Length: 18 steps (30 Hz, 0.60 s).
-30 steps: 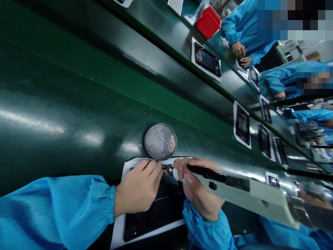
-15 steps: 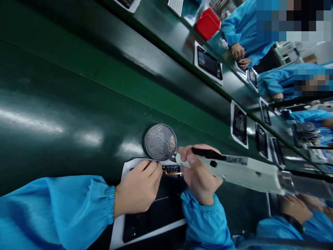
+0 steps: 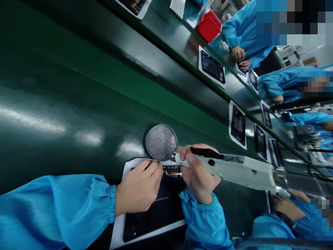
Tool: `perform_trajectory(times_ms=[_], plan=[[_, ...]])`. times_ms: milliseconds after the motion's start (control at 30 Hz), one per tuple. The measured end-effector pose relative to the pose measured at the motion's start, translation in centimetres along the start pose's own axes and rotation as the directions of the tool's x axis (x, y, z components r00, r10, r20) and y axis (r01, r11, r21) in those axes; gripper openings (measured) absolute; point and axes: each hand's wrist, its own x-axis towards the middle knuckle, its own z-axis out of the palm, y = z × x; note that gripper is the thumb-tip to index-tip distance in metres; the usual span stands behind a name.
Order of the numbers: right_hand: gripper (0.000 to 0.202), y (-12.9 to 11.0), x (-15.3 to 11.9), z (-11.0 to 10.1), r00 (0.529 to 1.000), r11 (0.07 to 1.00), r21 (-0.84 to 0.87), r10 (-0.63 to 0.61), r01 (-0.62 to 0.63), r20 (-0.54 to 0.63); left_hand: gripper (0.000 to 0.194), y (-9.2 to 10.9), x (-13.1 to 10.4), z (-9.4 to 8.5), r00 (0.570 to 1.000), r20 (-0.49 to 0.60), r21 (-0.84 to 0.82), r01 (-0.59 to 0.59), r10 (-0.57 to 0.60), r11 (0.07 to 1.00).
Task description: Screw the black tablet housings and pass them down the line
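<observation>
My right hand (image 3: 199,175) is wrapped round a pale electric screwdriver (image 3: 234,170) with a black lever on top. Its metal tip end lies at the rim of a round grey screw tray (image 3: 160,142), whose face is dotted with many small holes. Below the tray, a black tablet-like device (image 3: 153,217) rests on a white sheet (image 3: 118,234). My left hand (image 3: 140,185) is closed over the device's upper edge, fingertips bent down and pressed together; what they hold, if anything, is hidden. Between the hands a small black part with an orange strip (image 3: 173,170) shows at that edge.
Along the green bench (image 3: 85,97) runs a conveyor carrying opened devices on white sheets, such as one tablet (image 3: 213,67) and another (image 3: 238,125). A red bin (image 3: 209,26) stands beyond. Co-workers in blue sleeves work opposite, and a neighbour's hand (image 3: 291,206) is at the right.
Several devices on the conveyor have shifted along it. The screwdriver's rear end has swung slightly left, and the neighbour's hands have moved. My left hand and the tray look almost unmoved.
</observation>
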Motion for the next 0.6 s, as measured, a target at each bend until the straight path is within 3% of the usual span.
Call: perform_trajectory(times_ms=[333, 600], plan=[[0.022, 0.5, -0.1, 0.0, 1.0, 0.999, -0.032, -0.008, 0.008, -0.005, 0.039, 0.0, -0.2, 0.2, 1.0, -0.009, -0.008, 0.0, 0.0, 1.0], [0.025, -1.6, -0.6, -0.8, 0.996, 0.998, 0.008, -0.059, 0.059, 0.068, 0.041, -0.8, -0.1, 0.8, 1.0, 0.03, -0.02, 0.007, -0.007, 1.0]])
